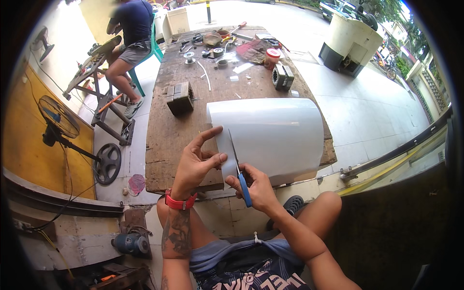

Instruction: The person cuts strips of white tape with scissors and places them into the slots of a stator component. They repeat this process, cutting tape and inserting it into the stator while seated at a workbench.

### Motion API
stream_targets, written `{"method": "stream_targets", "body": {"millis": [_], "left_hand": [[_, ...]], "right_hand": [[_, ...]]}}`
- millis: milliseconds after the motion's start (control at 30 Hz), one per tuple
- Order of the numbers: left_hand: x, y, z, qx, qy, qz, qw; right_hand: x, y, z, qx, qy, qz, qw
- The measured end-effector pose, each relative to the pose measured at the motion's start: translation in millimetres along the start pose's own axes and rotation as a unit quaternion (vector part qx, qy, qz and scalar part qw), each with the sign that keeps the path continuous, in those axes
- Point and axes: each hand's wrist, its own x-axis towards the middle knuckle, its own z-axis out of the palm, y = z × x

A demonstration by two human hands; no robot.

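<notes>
A large, curled sheet of translucent white plastic [278,133] lies over the near end of the wooden table. My right hand [259,187] grips a pair of scissors [245,191] by its blue handles, the blades pointing away from me along the sheet's left side. A narrow strip of the sheet lies left of the blades. My left hand [194,164], with a red watch on its wrist, pinches that strip's edge between thumb and fingers.
Two slotted metal cores [179,98] [282,77] stand on the wooden table [162,145]. Behind are a red-lidded jar [272,58], wire spools and tools. A standing fan [59,116] and a seated person [133,34] are at left. A bench grinder [130,244] sits lower left.
</notes>
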Motion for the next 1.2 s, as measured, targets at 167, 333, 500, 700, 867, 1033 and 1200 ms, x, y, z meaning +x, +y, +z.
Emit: {"method": "stream_targets", "body": {"millis": [167, 333, 500, 700, 867, 1033, 1200], "left_hand": [[-0.6, 1.6, 0.6, -0.005, -0.002, -0.003, 1.000], [-1.8, 5.3, 4.7, 0.004, 0.007, 0.011, 1.000], [17.0, 11.8, 0.2, -0.044, 0.055, 0.011, 0.997], [23.0, 8.9, -7.6, -0.015, 0.024, 0.052, 0.998], [8.0, 3.4, -1.3, -0.013, 0.029, 0.060, 0.998], [8.9, 4.3, -0.4, -0.013, 0.024, 0.056, 0.998], [8.8, 4.5, -0.9, -0.006, 0.025, 0.047, 0.999]], "right_hand": [[-2.1, -3.6, 1.2, 0.008, -0.005, 0.006, 1.000], [-4.8, -6.6, 2.1, 0.042, -0.014, 0.034, 0.998], [-10.3, -5.2, 5.1, 0.028, -0.012, 0.015, 0.999], [-10.6, -1.1, 6.9, 0.013, -0.011, 0.014, 1.000], [-5.3, 0.0, 6.3, -0.002, -0.005, 0.004, 1.000], [-6.8, -0.2, 5.6, -0.009, -0.005, 0.021, 1.000], [-7.3, -0.3, 7.7, 0.006, -0.001, 0.004, 1.000]]}}
